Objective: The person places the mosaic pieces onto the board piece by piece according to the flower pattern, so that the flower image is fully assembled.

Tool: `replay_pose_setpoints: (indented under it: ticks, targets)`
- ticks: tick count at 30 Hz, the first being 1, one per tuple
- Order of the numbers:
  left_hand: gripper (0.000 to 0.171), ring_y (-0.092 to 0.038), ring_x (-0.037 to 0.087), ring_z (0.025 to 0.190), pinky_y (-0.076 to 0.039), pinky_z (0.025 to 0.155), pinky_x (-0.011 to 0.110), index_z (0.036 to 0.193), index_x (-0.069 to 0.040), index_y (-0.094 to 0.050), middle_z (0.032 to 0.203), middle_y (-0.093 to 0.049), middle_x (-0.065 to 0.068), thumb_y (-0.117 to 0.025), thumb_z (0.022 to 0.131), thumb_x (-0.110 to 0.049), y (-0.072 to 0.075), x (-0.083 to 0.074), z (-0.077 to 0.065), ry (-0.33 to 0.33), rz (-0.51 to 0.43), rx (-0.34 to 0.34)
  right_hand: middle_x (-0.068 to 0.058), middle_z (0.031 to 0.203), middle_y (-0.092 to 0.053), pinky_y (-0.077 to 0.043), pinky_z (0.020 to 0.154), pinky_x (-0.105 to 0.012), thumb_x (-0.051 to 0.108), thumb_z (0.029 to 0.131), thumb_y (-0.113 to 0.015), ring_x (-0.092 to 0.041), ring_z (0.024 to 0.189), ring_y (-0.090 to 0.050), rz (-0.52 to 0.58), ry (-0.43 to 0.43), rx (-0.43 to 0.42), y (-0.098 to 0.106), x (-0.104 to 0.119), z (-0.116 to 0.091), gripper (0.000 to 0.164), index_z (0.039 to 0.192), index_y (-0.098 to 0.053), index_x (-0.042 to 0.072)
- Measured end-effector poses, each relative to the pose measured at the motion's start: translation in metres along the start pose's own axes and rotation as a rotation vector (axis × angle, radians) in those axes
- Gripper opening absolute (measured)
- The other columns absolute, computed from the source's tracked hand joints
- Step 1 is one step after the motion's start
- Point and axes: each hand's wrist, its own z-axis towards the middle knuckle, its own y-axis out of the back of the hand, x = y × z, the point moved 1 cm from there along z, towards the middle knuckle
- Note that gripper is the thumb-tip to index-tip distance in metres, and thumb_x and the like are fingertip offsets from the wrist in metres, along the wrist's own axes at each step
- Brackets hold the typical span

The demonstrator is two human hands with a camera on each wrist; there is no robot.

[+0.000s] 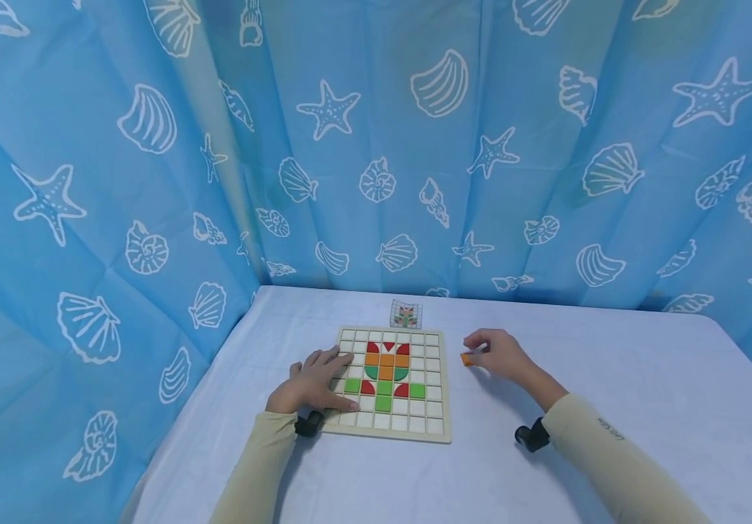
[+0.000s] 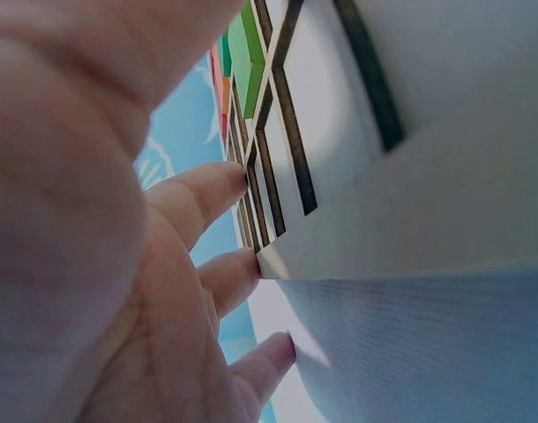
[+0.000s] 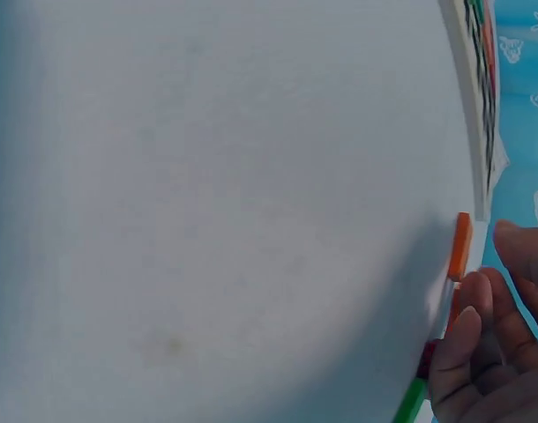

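A square grid board (image 1: 389,433) bears several coloured tiles in a flower shape: red pieces above, orange tiles (image 1: 385,360) and teal pieces in the middle, light green tiles (image 1: 384,403) below. My left hand (image 1: 313,382), fingers spread, rests on the board's left side; in the left wrist view, fingertips (image 2: 234,181) lie along its edge. Right of the board, my right hand (image 1: 500,355) pinches an orange tile (image 1: 466,359) at its fingertips. In the right wrist view, another orange piece, a dark red piece (image 3: 426,359) and a green piece (image 3: 412,401) line up behind the fingers, partly hidden.
A small picture card (image 1: 405,314) with a similar flower pattern lies behind the board. A white cloth (image 1: 644,378) covers the table. A blue curtain (image 1: 376,145) with shells and starfish hangs behind and at the left.
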Motion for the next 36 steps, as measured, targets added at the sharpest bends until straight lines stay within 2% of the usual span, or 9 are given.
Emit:
replay_pose_setpoints:
  ticks: [5,14,20,26,36]
  targets:
    - [0.099,-0.016,0.037,0.15,-0.013,0.115,0.069,0.154,-0.027,-0.036,0.164,-0.024,0.006,-0.082,0.071,-0.058,0.0,0.0,-0.001,0.002,-0.015,-0.002,-0.014,0.122,-0.066,-0.056,0.092,-0.043,0.009,0.085,-0.074,-0.029,0.107,-0.06,-0.015,-0.006,0.025,-0.005,-0.003,0.0,0.039,0.124,-0.066,0.006]
    - [0.099,-0.016,0.036,0.15,-0.013,0.116,0.069,0.154,-0.028,-0.036,0.164,-0.024,0.006,-0.082,0.071,-0.058,0.002,-0.002,-0.001,0.007,-0.018,-0.004,-0.013,0.121,-0.067,-0.054,0.095,-0.044,0.01,0.085,-0.075,-0.027,0.106,-0.06,-0.037,-0.029,0.007,-0.008,-0.004,0.006,0.037,0.121,-0.067,0.006]
    - [0.099,-0.016,0.036,0.151,-0.013,0.116,0.068,0.154,-0.028,-0.036,0.164,-0.024,0.006,-0.082,0.071,-0.057,0.001,-0.002,-0.002,0.011,-0.024,0.006,-0.013,0.112,-0.066,-0.054,0.089,-0.04,0.009,0.085,-0.075,-0.026,0.098,-0.056,-0.07,-0.042,0.002,-0.011,-0.004,0.007,0.03,0.114,-0.07,0.005]
    - [0.098,-0.016,0.037,0.15,-0.014,0.115,0.069,0.154,-0.028,-0.036,0.164,-0.024,0.006,-0.081,0.072,-0.058,-0.001,-0.001,-0.002,0.003,-0.02,-0.007,-0.012,0.104,-0.063,-0.054,0.084,-0.037,0.009,0.086,-0.074,-0.025,0.094,-0.054,-0.112,-0.039,0.01,-0.012,-0.002,0.005,0.029,0.114,-0.07,0.003]
    - [0.098,-0.017,0.037,0.15,-0.015,0.115,0.069,0.154,-0.027,-0.036,0.164,-0.024,0.007,-0.082,0.072,-0.057,0.0,-0.002,-0.003,-0.001,-0.025,-0.011,-0.011,0.108,-0.065,-0.055,0.087,-0.039,0.009,0.084,-0.075,-0.023,0.094,-0.056,-0.149,-0.025,0.008,-0.014,-0.001,0.006,0.032,0.114,-0.065,0.005]
